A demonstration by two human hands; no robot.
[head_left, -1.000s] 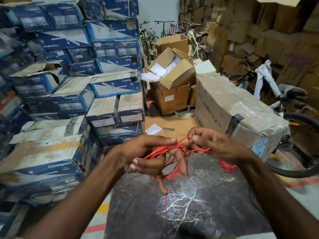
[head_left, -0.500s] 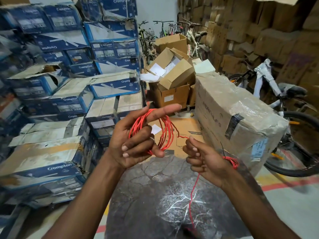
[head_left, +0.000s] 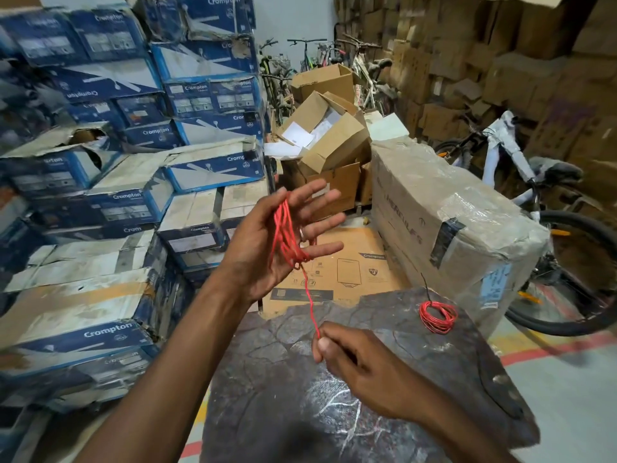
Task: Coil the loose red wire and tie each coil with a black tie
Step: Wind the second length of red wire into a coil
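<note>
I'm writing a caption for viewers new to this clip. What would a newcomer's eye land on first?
The red wire at centre stands out first: loops of it hang across the raised left hand, whose fingers are spread, and one strand runs down to the right hand, which pinches it. A small red coil lies to the right on the dark tabletop. Stacks of blue Crompton boxes fill the left side.

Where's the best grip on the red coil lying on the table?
Probably from above: the coil lies flat on the table, open in the middle, so pinch its near-side strands with one finger inside the ring. The right hand is closer.
</note>
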